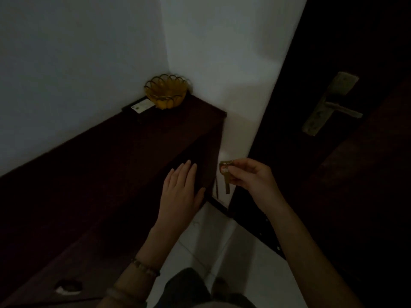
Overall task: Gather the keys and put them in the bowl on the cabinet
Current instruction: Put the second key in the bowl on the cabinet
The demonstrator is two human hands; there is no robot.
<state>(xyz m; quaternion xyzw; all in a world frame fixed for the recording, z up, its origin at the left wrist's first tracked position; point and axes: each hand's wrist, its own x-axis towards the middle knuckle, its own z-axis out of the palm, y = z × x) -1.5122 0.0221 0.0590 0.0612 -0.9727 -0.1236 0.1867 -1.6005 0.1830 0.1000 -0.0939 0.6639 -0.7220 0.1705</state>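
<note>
- A dim hallway corner is seen from above. A long, dark wooden cabinet (111,174) runs along the pale wall at the left, its top matte and flat.
- The left hand (180,192) is laid against the cabinet's near end, palm down, its fingers (184,172) straight and close together, holding nothing. Beaded bracelets (144,266) are worn on that wrist.
- Well beyond the left fingers, in the far corner of the cabinet top, stands the bowl (165,91): amber, glassy-looking, with a scalloped, petal-like rim. Whether anything lies in it cannot be told. Just left of it a small pale card (142,106) rests on something dark and flat.
- To the right of the left fingers, apart from them, the keys (225,174) are held: small, flat, brass-coloured metal, one blade hanging down, with a ring at the top.
- The right hand (251,174) grips them, its fingers (241,166) pinched shut on the key heads.
- Further right, a dark door carries a worn metal lever handle (331,105).
- Judged from this, the gathering seems done or nearly so; the carry to the bowl and the release are left.
</note>
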